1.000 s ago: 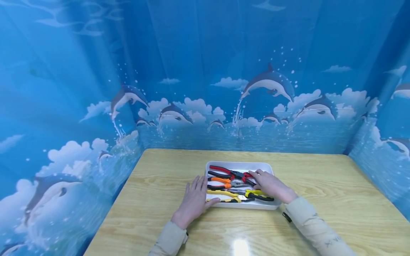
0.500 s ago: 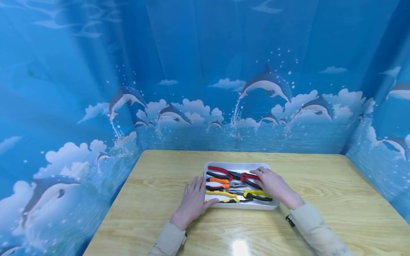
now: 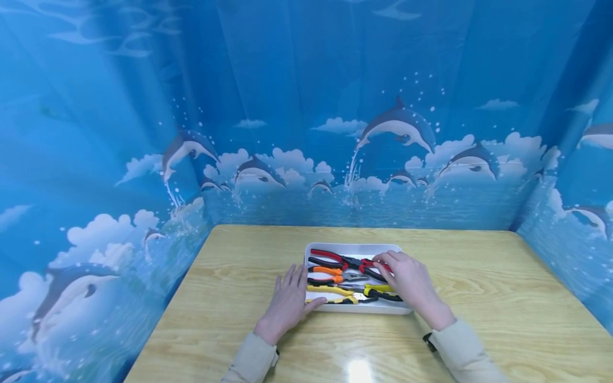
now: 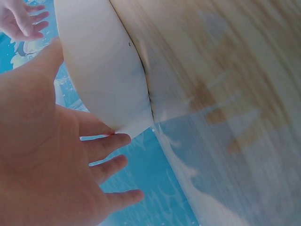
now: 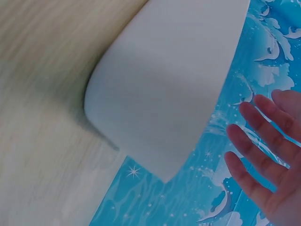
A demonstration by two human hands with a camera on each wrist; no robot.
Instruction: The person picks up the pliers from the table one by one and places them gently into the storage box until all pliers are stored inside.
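Observation:
A white tray (image 3: 354,246) sits mid-table and holds several pliers: red-handled (image 3: 335,256), orange-handled (image 3: 328,271), yellow-handled (image 3: 330,290) and yellow-and-black (image 3: 380,291). My left hand (image 3: 289,300) lies flat on the table beside the tray's left front corner, its thumb against the wall. In the left wrist view the left hand (image 4: 51,160) has spread fingers next to the tray wall (image 4: 101,70). My right hand (image 3: 406,279) hovers over the tray's right part, fingertips near the red pliers. The right wrist view shows the right hand (image 5: 268,165) with straight fingers beyond the tray wall (image 5: 174,80).
The light wooden table (image 3: 479,276) is enclosed on three sides by a blue dolphin-print curtain (image 3: 306,133). A glare spot (image 3: 359,369) lies on the table's near edge between my sleeves.
My right hand and forearm have shifted a little to the left over the tray. The left hand has stayed in place beside the tray.

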